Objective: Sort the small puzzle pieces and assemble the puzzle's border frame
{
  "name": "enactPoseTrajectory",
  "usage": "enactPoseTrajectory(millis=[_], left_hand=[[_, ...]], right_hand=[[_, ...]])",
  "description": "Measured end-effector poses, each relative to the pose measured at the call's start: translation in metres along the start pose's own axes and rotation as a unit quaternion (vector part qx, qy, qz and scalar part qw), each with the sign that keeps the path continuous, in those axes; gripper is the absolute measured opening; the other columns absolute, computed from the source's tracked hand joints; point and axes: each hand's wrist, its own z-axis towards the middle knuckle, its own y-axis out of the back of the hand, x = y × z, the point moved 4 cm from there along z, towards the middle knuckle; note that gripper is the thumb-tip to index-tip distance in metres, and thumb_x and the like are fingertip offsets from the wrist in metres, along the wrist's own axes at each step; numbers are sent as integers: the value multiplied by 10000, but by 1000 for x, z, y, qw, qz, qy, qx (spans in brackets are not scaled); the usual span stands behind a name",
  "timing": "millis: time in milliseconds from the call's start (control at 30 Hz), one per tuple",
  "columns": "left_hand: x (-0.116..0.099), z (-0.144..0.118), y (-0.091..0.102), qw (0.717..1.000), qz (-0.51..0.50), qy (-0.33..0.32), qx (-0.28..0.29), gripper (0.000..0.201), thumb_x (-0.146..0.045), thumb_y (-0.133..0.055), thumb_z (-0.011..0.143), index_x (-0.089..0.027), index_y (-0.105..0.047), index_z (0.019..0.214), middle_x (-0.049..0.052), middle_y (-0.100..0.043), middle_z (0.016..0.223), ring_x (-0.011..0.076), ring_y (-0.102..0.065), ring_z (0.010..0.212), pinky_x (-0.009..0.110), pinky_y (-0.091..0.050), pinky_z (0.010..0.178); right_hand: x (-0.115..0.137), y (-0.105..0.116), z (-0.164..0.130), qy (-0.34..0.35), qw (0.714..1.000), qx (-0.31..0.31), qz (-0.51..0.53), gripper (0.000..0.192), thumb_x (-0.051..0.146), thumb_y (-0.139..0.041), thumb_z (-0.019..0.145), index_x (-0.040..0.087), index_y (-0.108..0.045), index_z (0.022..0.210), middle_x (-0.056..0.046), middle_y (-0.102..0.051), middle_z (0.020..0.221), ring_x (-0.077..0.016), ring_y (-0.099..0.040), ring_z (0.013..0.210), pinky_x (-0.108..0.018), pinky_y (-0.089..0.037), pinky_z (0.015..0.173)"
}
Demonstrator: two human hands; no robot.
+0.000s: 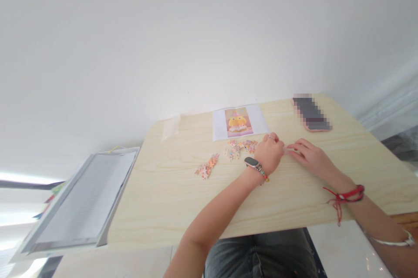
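Observation:
My right hand (pixel 310 157) pinches a small pale pink jigsaw piece (pixel 285 150) between thumb and fingertips, just above the table. Close beside it, my left hand (pixel 269 152) is closed with its fingers curled; what they hold, if anything, is hidden behind the hand. One heap of jigsaw pieces (pixel 233 152) lies to the left of my left hand and is partly covered by it. A smaller group of orange and pink jigsaw pieces (pixel 207 168) lies further left. Behind the heap is a paper sheet (pixel 218 126) with a printed picture (pixel 238 122) of a yellow figure.
A phone (pixel 311 113) with a pink edge lies at the back right of the wooden table (pixel 156 199). At the back left is a clear plastic bag (pixel 171 127). Lined papers (pixel 85 197) lie beyond the table's left edge. The white wall (pixel 202 43) stands behind.

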Motion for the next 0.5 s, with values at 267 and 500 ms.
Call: enactPoseTrajectory(millis=[267,500], left_hand=[[9,-10,11,1000,2,29,9,171,-194,-532,820,-191,-588,981,67,-512,1034,190,-502,928,293,-482,742],[48,-79,51,989,3,133,-59,250,-152,-636,743,-190,-573,982,55,-499,1037,190,-523,919,329,-488,775]], right_hand=[[-7,-5,1,-4,1000,14,-20,294,328,-366,902,176,-615,929,-75,-596,880,-178,-592,764,-299,-477,649],[44,7,12,38,999,-5,7,269,275,-382,902,187,-585,1055,-73,-593,958,-184,-584,903,-305,-477,763]])
